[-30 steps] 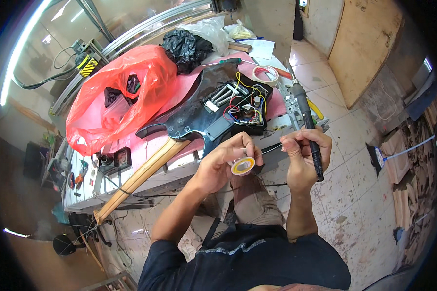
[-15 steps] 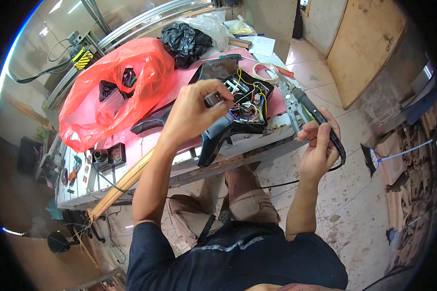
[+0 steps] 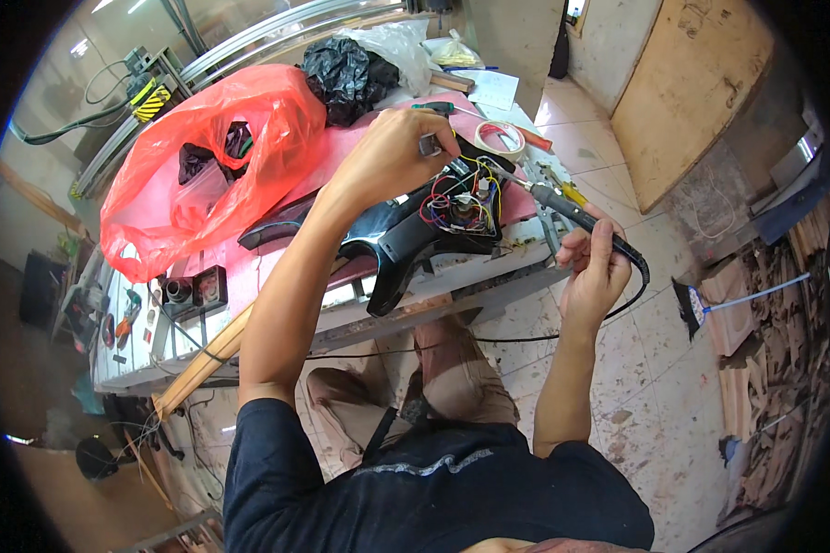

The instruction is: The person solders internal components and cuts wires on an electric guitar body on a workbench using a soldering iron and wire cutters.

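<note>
My right hand (image 3: 599, 269) grips a soldering iron (image 3: 563, 206) by its black handle, and its cable loops down below the hand. The iron's metal tip points left over the far right part of a black plastic housing (image 3: 392, 247). Coloured wires (image 3: 461, 201) crowd the housing's opening. Above its far side, my left hand (image 3: 392, 158) is closed on a small dark block (image 3: 428, 145), mostly covered by the fingers; its kind I cannot tell. Metal pliers (image 3: 551, 229) lie near the table's right edge, beside the iron.
A red plastic bag (image 3: 277, 111) spreads over the table's left side, with a black bag (image 3: 346, 78) behind it. A roll of tape (image 3: 501, 138) lies beyond the housing. Wooden strips (image 3: 203, 364) jut from the near left edge. The cable (image 3: 516, 340) runs across below the table.
My right hand has moved slightly left, bringing the soldering iron's tip over the housing. My left hand has shifted forward and a little right with the small dark block.
</note>
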### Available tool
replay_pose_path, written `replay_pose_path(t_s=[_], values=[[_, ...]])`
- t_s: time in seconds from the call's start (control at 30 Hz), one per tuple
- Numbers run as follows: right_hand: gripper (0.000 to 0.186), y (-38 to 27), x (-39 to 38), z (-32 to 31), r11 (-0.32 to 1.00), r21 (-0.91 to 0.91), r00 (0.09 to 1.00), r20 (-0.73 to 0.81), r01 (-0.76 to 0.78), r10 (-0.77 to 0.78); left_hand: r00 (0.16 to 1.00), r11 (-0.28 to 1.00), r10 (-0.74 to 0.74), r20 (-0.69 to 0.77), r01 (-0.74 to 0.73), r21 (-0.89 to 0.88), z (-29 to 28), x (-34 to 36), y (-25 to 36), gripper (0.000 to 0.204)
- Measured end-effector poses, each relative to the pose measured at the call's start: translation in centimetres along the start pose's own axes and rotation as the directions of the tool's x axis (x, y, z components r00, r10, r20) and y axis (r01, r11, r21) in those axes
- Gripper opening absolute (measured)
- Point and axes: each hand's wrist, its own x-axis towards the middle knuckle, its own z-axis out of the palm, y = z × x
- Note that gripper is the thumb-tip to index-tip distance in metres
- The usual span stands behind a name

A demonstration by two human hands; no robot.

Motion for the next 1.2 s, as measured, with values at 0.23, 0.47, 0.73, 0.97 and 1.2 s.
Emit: replay_pose_path(t_s=[0.23, 0.47, 0.73, 0.97, 1.2], values=[[0.036, -0.2, 0.2, 0.4, 1.000, 0.012, 1.000, 0.015, -0.023, 0.023, 0.998, 0.998, -0.060, -0.020, 0.060, 0.017, 0.6, 0.4, -0.3, 0.019], [0.036, 0.0, 0.4, 0.5, 0.999, 0.020, 0.999, -0.002, -0.038, 0.038, 0.998, 0.998, -0.018, -0.056, 0.021, 0.061, 1.4, 1.0, -0.7, 0.022], [0.034, 0.5, 0.5, 0.4, 0.999, 0.030, 0.999, 0.022, -0.046, 0.045, 0.998, 0.993, -0.022, -0.054, 0.028, 0.111, 1.8, 1.2, -1.1, 0.023], [0.034, 0.7, 0.6, 0.7, 0.999, 0.005, 0.999, 0.039, -0.037, 0.037, 0.997, 0.996, -0.035, -0.063, 0.040, 0.083, 1.7, 1.4, -1.3, 0.019], [0.036, 0.8, 0.6, 0.8, 0.999, -0.007, 0.998, 0.042, -0.038, 0.039, 0.996, 0.993, -0.034, -0.077, 0.043, 0.114, 1.9, 1.5, -1.3, 0.018]])
